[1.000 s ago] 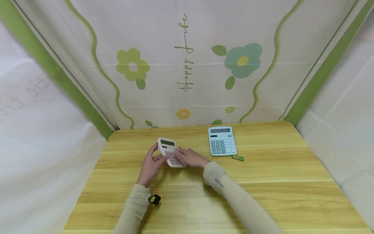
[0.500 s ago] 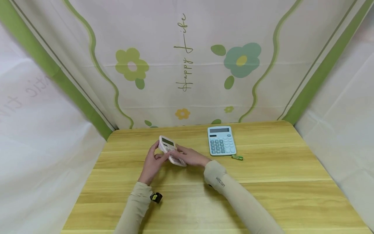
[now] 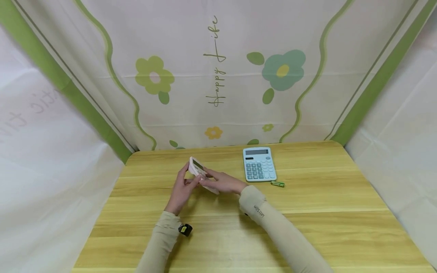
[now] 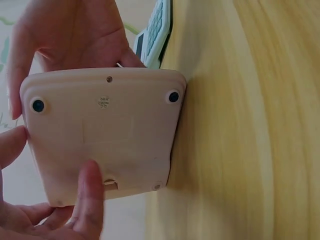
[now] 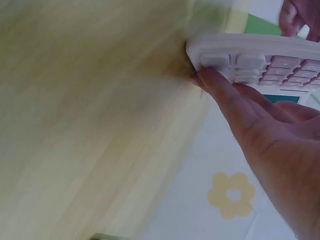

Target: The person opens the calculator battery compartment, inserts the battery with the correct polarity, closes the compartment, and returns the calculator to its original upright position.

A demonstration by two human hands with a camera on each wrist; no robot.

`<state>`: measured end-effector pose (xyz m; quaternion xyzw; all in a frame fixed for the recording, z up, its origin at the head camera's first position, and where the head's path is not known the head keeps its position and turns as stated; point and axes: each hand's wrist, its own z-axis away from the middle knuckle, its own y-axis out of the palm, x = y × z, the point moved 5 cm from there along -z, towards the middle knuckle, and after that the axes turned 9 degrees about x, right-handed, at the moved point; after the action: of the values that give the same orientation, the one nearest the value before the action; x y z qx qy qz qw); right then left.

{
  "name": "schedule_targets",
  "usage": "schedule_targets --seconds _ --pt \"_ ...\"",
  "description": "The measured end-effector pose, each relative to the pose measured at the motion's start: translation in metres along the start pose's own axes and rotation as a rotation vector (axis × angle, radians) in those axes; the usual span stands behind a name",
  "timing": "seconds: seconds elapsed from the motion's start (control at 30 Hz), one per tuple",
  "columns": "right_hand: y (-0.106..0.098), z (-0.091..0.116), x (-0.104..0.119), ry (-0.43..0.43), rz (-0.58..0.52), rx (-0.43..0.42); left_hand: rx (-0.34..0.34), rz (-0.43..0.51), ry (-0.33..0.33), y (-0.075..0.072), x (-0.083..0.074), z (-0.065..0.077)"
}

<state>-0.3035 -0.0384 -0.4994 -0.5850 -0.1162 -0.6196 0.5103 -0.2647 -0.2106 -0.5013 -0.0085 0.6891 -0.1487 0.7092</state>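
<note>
Your left hand (image 3: 179, 191) and right hand (image 3: 224, 182) are pinching the tilted pink calculator (image 4: 132, 145); any slackening grip would be risking a drop.

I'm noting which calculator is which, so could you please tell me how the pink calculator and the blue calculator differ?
Colour: the pink calculator is pale pink, while the blue calculator is light blue. Pose: the pink calculator is held tilted by the left hand and right hand; the blue calculator lies flat, face up, on the table. Both have screens above keypads.
</note>
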Motion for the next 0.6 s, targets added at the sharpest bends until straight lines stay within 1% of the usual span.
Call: schedule_targets --seconds 0.1,0.23,0.33,0.47,0.6 --pt "-0.002 0.001 0.0 -0.001 -0.009 -0.001 0.012 0.002 0.002 0.002 0.001 -0.001" --pt "-0.003 0.001 -0.002 0.002 -0.029 -0.023 0.024 0.011 0.003 0.005 0.003 -0.002" --pt "-0.005 0.002 -0.002 -0.002 -0.055 -0.05 0.037 0.002 -0.027 0.007 0.006 -0.002" --pt "-0.01 0.005 -0.003 -0.036 -0.076 -0.098 0.061 -0.025 -0.074 0.012 0.012 -0.002" --pt "-0.016 0.008 -0.005 -0.069 -0.09 -0.132 0.074 -0.048 -0.078 0.015 0.016 -0.002"
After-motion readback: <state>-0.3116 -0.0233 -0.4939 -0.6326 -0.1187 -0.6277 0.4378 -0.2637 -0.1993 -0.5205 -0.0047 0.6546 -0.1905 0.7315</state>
